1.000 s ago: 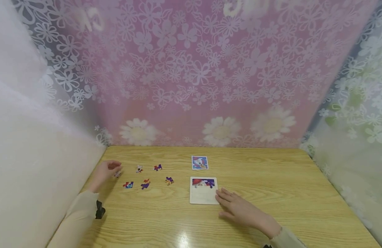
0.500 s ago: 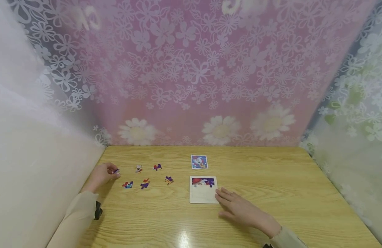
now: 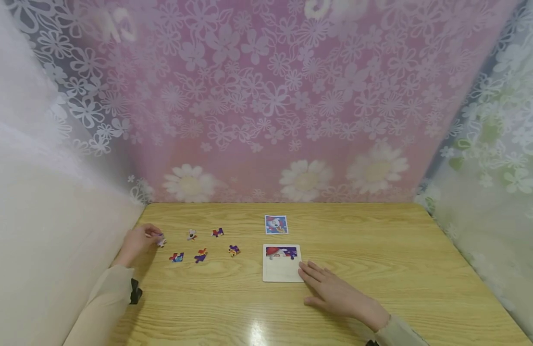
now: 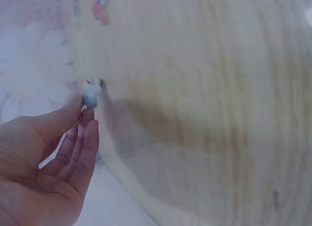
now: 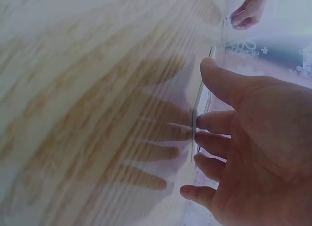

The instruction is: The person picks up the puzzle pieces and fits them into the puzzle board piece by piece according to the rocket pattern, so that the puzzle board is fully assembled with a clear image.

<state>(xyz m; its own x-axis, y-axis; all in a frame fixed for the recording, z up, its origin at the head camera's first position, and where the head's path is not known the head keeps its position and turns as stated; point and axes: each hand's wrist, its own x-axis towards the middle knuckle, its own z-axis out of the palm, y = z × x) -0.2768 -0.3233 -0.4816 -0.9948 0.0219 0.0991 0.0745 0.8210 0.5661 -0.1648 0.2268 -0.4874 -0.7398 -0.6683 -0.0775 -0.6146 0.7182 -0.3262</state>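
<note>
At the table's left side my left hand [image 3: 138, 242] pinches a puzzle piece [image 3: 161, 240] between thumb and fingers. The left wrist view shows that piece [image 4: 90, 95], small and blurred, at the fingertips. My right hand [image 3: 335, 290] lies with fingers extended, its fingertips touching the right edge of a white puzzle tray [image 3: 281, 273]. Along the tray's top runs a strip of joined pieces [image 3: 281, 253] with red, white and purple print; below it the tray's bare white base shows. In the right wrist view the right hand [image 5: 253, 138] has spread fingers against the thin tray edge.
Several loose pieces lie between the left hand and the tray: a white one [image 3: 192, 235], a red-purple one [image 3: 218, 232], a red-blue one [image 3: 177, 257], an orange-purple one [image 3: 201, 255] and a purple-yellow one [image 3: 234, 250]. Behind the tray sits a small picture card [image 3: 277, 225]. Flowered curtains [image 3: 266, 105] enclose the wooden table.
My left hand took hold of the piece at the far left and raised it; the piece has turned in the fingers. The right hand keeps its place at the tray.
</note>
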